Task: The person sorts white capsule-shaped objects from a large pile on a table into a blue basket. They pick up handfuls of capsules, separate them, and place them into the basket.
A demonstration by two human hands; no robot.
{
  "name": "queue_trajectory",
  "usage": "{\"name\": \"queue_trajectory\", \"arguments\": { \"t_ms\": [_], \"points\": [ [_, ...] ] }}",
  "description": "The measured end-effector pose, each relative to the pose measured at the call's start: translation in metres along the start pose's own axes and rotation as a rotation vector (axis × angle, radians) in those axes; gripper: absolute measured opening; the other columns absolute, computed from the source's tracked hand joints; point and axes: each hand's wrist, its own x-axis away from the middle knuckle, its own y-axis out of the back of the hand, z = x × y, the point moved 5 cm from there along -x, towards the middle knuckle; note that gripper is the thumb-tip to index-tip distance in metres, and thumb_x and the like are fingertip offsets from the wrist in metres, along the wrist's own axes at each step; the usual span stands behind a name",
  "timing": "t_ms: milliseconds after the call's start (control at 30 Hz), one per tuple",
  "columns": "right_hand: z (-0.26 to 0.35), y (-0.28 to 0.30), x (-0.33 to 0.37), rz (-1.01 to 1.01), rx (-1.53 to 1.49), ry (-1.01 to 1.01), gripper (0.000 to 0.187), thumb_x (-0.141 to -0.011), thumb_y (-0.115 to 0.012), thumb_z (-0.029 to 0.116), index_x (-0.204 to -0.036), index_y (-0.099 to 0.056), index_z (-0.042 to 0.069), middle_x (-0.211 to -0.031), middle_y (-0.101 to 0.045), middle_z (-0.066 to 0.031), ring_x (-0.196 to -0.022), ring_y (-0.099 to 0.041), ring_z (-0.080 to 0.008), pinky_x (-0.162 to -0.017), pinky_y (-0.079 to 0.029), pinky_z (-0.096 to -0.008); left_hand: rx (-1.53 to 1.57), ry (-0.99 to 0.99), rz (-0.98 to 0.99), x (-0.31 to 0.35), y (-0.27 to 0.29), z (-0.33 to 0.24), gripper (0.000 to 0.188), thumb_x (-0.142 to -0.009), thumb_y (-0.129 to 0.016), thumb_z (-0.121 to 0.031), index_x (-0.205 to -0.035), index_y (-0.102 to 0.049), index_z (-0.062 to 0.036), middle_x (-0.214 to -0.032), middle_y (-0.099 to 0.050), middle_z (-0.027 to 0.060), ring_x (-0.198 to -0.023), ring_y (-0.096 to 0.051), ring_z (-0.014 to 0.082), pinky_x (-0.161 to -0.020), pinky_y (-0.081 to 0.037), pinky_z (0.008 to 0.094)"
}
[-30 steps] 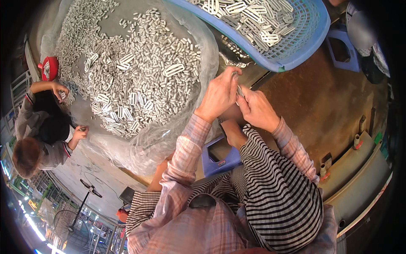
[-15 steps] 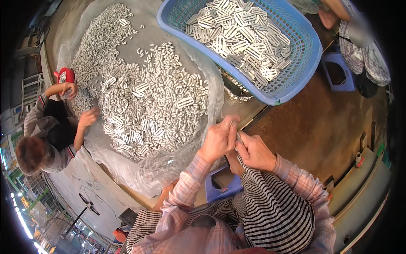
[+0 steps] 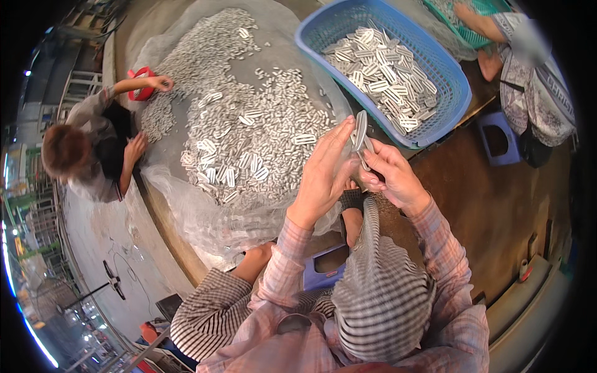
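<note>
Several grey slotted metal buckles [image 3: 360,132] stand up in a small bunch between my two hands. My right hand [image 3: 398,176] is closed on them, thumb and fingers pinching their lower part. My left hand [image 3: 324,169] is held nearly flat, its straight fingers lying against the bunch's left side. Beyond my hands is a heap of small grey metal pieces [image 3: 273,102] on a sheet, with more slotted buckles [image 3: 305,139] scattered over it. A blue plastic basket [image 3: 457,84] filled with the same buckles stands at the far right of the heap.
At the left, a person [image 3: 93,146] reaches to the heap beside a red container [image 3: 142,92]. Another person [image 3: 535,87] sits at the far right near a green basket [image 3: 491,7] and a blue stool [image 3: 500,140]. Translucent sheeting [image 3: 217,214] borders the heap.
My hands have risen toward the basket, and the buckles now show between them. My left fingers have straightened from a pinch. The person at the left has stretched an arm over the red container.
</note>
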Motion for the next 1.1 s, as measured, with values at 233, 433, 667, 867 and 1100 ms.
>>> {"name": "queue_trajectory", "arguments": {
  "t_ms": [233,433,667,867,1100],
  "points": [
    [0.019,-0.054,0.037,-0.076,0.289,0.075,0.02,-0.1,-0.042,0.022,-0.106,-0.048,0.004,-0.058,-0.038,0.0068,-0.046,-0.031,-0.0008,-0.057,-0.046,-0.0205,-0.01,-0.101,-0.273,0.015,0.021,-0.045,0.031,-0.085,-0.058,-0.006,-0.116,-0.059,-0.0028,-0.108,-0.062,0.0133,-0.089,-0.062,0.0271,-0.075,-0.051,0.0332],
    [0.018,-0.089,0.056,0.038,0.275,0.051,0.021,-0.1,-0.042,0.021,-0.109,-0.052,0.005,-0.054,-0.038,0.0058,-0.04,-0.028,-0.0016,-0.036,-0.019,-0.0196,-0.183,-0.164,-0.441,0.034,0.036,-0.074,0.025,-0.087,-0.052,-0.003,-0.111,-0.059,-0.0012,-0.092,-0.06,0.0154,-0.078,-0.06,0.0306,-0.065,-0.048,0.0345],
    [0.005,-0.064,0.059,-0.008,0.286,0.021,0.019,-0.099,-0.043,0.02,-0.107,-0.051,0.004,-0.051,-0.037,0.0055,-0.039,-0.027,-0.0017,-0.036,-0.019,-0.0201,-0.116,-0.159,-0.41,0.04,0.012,-0.052,0.024,-0.087,-0.049,-0.002,-0.108,-0.06,-0.0017,-0.082,-0.061,0.0141,-0.069,-0.06,0.0302,-0.059,-0.047,0.0353],
    [0.012,-0.028,0.049,-0.097,0.648,0.1,0.02,-0.094,-0.051,0.019,-0.099,-0.056,0.0,-0.052,-0.047,-0.004,-0.041,-0.04,-0.0149,-0.041,-0.031,-0.0286,0.264,-0.014,-0.141,0.026,0.001,-0.036,0.034,-0.091,-0.046,-0.013,-0.122,-0.056,-0.0014,-0.109,-0.059,0.0094,-0.096,-0.058,0.0193,-0.079,-0.045,0.0325],
    [0.001,-0.038,0.04,-0.081,1.112,0.162,0.017,-0.087,-0.054,0.012,-0.088,-0.057,-0.004,-0.07,-0.056,-0.0251,-0.069,-0.056,-0.0426,-0.059,-0.042,-0.0454,0.845,0.394,-0.174,0.021,-0.026,0.014,0.042,-0.099,-0.036,-0.036,-0.084,-0.058,-0.0031,-0.071,-0.048,0.0015,-0.07,-0.044,0.0112,-0.066,-0.037,0.0252]
  ]
}}
